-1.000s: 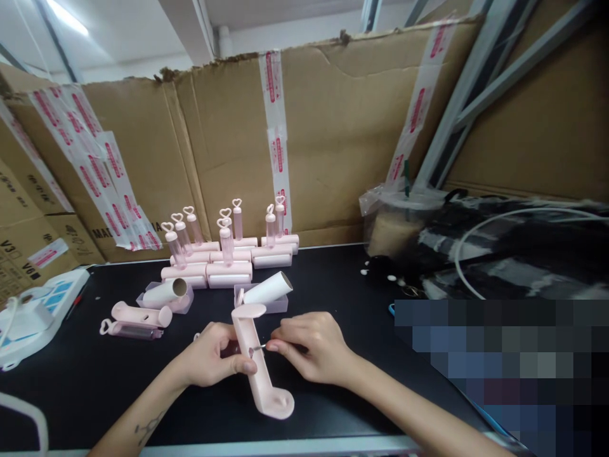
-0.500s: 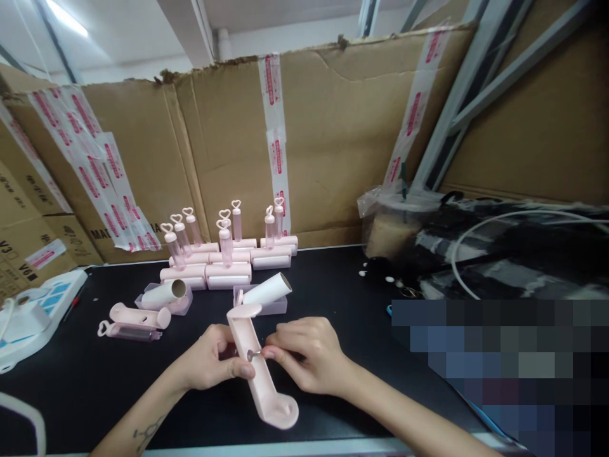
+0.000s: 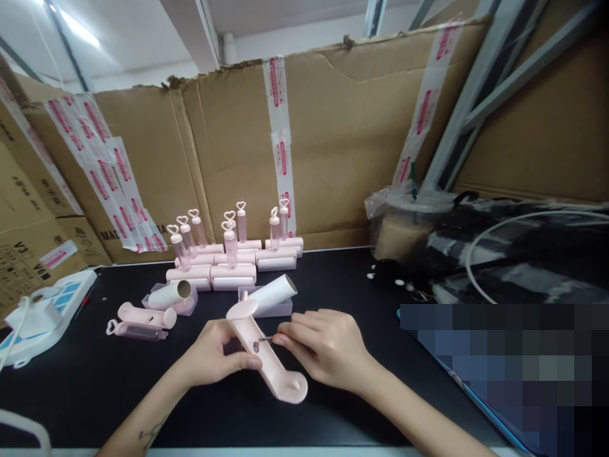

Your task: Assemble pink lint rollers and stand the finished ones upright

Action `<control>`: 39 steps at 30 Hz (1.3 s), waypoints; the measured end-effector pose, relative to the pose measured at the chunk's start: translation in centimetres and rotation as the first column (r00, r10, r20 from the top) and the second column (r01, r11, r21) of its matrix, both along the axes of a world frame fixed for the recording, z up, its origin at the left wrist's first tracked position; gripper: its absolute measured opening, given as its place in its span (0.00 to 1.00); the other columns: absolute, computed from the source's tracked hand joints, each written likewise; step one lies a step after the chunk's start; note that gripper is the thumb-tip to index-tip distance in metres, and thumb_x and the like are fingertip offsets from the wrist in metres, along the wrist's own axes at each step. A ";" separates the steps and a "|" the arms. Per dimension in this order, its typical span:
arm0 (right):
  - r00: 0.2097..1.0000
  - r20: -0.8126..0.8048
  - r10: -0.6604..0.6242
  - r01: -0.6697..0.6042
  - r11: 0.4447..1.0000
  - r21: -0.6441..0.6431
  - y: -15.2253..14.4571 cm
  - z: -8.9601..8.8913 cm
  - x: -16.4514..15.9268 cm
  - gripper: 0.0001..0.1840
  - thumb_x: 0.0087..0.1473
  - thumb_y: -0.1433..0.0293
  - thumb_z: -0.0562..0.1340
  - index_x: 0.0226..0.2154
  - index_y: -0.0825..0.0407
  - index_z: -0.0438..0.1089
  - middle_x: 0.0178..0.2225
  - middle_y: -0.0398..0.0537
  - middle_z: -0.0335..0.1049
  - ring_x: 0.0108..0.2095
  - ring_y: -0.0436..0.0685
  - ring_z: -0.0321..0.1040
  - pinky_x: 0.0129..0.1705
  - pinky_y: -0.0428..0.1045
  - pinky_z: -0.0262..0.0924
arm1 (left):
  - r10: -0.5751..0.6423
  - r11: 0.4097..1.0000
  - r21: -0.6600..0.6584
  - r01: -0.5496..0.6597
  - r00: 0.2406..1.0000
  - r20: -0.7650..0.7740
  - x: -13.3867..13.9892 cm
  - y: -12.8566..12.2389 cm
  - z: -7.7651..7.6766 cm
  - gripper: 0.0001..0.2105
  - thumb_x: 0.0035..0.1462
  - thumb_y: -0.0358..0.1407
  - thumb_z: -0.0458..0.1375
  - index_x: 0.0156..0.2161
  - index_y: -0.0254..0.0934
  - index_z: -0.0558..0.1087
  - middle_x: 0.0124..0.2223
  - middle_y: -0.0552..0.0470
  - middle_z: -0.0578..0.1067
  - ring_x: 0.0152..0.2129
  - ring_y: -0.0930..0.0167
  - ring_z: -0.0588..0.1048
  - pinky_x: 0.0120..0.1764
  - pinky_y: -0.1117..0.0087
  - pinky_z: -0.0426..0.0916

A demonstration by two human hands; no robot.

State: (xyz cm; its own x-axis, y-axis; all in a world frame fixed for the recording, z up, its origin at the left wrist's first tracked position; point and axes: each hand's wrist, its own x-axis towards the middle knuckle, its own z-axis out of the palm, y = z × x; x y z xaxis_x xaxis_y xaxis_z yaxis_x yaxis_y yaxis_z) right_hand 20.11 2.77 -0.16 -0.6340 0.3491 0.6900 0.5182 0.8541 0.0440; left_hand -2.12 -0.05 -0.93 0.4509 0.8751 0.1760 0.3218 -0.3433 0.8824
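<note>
The pale pink plastic roller handle (image 3: 266,352) lies tilted, rounded at both ends. The left hand (image 3: 214,355) grips it; right-hand fingers (image 3: 285,337) pinch a small screw (image 3: 263,340).

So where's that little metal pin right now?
In the head view, the pin is low and centre, pinched in the right hand, its tip at the pink holder that the left hand grips.

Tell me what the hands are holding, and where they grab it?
The left hand grips the pink plastic frame around the middle of its long bar. The right hand pinches a small metal pin by its back end, tip at the bar's hole.
</note>
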 end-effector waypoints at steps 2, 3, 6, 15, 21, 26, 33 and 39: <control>1.000 0.006 0.001 -0.001 1.000 0.002 0.0 0.1 0.0 0.14 0.57 0.65 0.54 0.26 0.51 0.70 0.18 0.40 0.66 0.19 0.45 0.60 0.22 0.47 0.39 | -0.005 1.000 0.017 0.005 1.000 -0.029 0.0 -0.1 0.2 0.13 0.50 0.40 0.59 0.38 0.33 0.73 0.39 0.48 0.75 0.35 0.67 0.73 0.39 0.70 0.66; 1.000 0.008 0.000 0.000 1.000 0.004 0.0 0.1 0.0 0.14 0.57 0.65 0.54 0.26 0.52 0.70 0.18 0.40 0.66 0.18 0.45 0.60 0.22 0.47 0.39 | -0.005 1.000 0.024 0.006 0.999 -0.049 -0.1 -0.1 0.2 0.13 0.50 0.40 0.58 0.39 0.34 0.73 0.39 0.48 0.75 0.35 0.67 0.73 0.39 0.70 0.67; 1.000 0.008 -0.008 0.008 1.000 0.012 0.0 0.2 -0.1 0.15 0.58 0.65 0.53 0.26 0.52 0.70 0.18 0.40 0.66 0.18 0.45 0.60 0.22 0.47 0.39 | 0.019 0.999 0.045 -0.014 0.994 -0.110 -0.1 -0.1 0.2 0.15 0.51 0.42 0.57 0.40 0.34 0.73 0.39 0.49 0.75 0.34 0.68 0.72 0.38 0.71 0.66; 1.000 0.027 -0.011 0.012 1.000 -0.018 0.0 -0.1 -0.1 0.14 0.58 0.65 0.54 0.26 0.52 0.69 0.19 0.40 0.67 0.19 0.46 0.62 0.23 0.47 0.41 | 0.040 0.996 0.086 -0.023 0.978 -0.205 0.1 -0.2 0.0 0.19 0.51 0.47 0.55 0.38 0.31 0.72 0.34 0.48 0.73 0.28 0.70 0.70 0.32 0.73 0.65; 0.997 0.080 0.014 -0.019 0.998 0.053 0.0 -0.8 -0.2 0.16 0.58 0.65 0.52 0.25 0.53 0.68 0.17 0.41 0.66 0.18 0.46 0.59 0.22 0.47 0.40 | 0.003 0.992 0.124 0.031 0.964 -0.264 -0.1 -0.1 -0.4 0.19 0.50 0.49 0.54 0.30 0.32 0.72 0.24 0.54 0.68 0.20 0.75 0.64 0.25 0.76 0.58; 0.996 0.076 0.051 -0.055 0.997 0.051 -0.3 -1.5 -0.3 0.17 0.59 0.66 0.51 0.24 0.53 0.67 0.16 0.41 0.63 0.16 0.46 0.56 0.21 0.47 0.38 | -0.106 0.994 0.019 0.110 0.982 -0.154 -0.1 -0.1 -0.8 0.22 0.48 0.51 0.55 0.31 0.30 0.72 0.23 0.54 0.65 0.19 0.77 0.60 0.23 0.77 0.55; 0.992 0.076 0.101 -0.099 0.995 -0.030 -0.2 -2.0 -0.5 0.16 0.58 0.66 0.52 0.23 0.53 0.67 0.16 0.41 0.63 0.16 0.47 0.56 0.21 0.47 0.38 | -0.099 0.994 0.034 0.106 0.980 -0.175 -0.1 -0.2 -0.8 0.21 0.47 0.50 0.57 0.30 0.30 0.73 0.22 0.55 0.65 0.18 0.77 0.60 0.22 0.77 0.54; 0.995 0.085 0.051 -0.055 0.998 0.042 -0.3 -1.7 -0.5 0.16 0.58 0.66 0.53 0.23 0.53 0.67 0.17 0.41 0.64 0.17 0.47 0.56 0.21 0.47 0.38 | -0.004 0.995 0.097 0.029 0.968 -0.253 0.3 -0.2 -0.6 0.22 0.46 0.52 0.57 0.28 0.30 0.73 0.21 0.55 0.65 0.18 0.76 0.60 0.22 0.77 0.55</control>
State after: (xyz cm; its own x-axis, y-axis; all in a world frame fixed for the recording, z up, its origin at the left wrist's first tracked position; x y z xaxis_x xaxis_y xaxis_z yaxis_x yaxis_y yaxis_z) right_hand 19.63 2.50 -1.89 -0.7069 0.2838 0.6478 0.4653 0.8765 0.1238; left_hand -1.81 -0.20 -1.55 0.5062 0.8510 0.1402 0.5227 -0.4320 0.7349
